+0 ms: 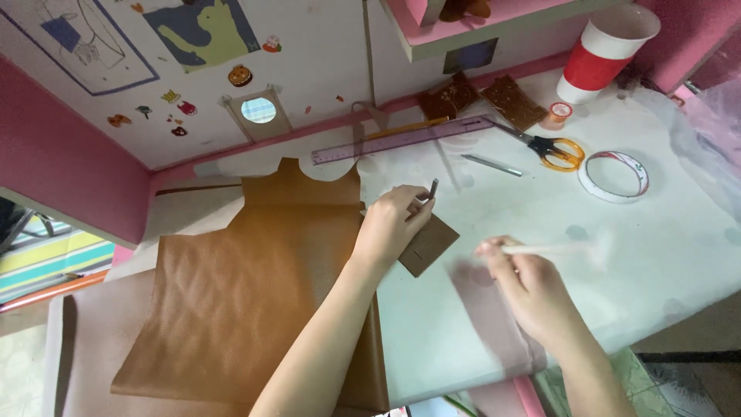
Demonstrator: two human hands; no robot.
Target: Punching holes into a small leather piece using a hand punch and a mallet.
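Seen from the head camera, the left hand (394, 224) pinches a small grey metal tool (433, 189) upright between thumb and fingertips, with the fingers closed on it, and rests over a small brown leather piece (429, 245) lying flat on the white worktop (664, 255). That piece sits just beside the right edge of a large tan leather sheet (239, 301), which spreads across the left part of the worktop. The right hand (529, 282) is closed round a thin pale stick (552, 249) (blurred, so I cannot tell what kind it is), held level and pointing right. Farther back lie a long ruler (401, 139), orange-handled scissors (556, 148), a tape roll (614, 176) and a red and white paper cup (606, 50).
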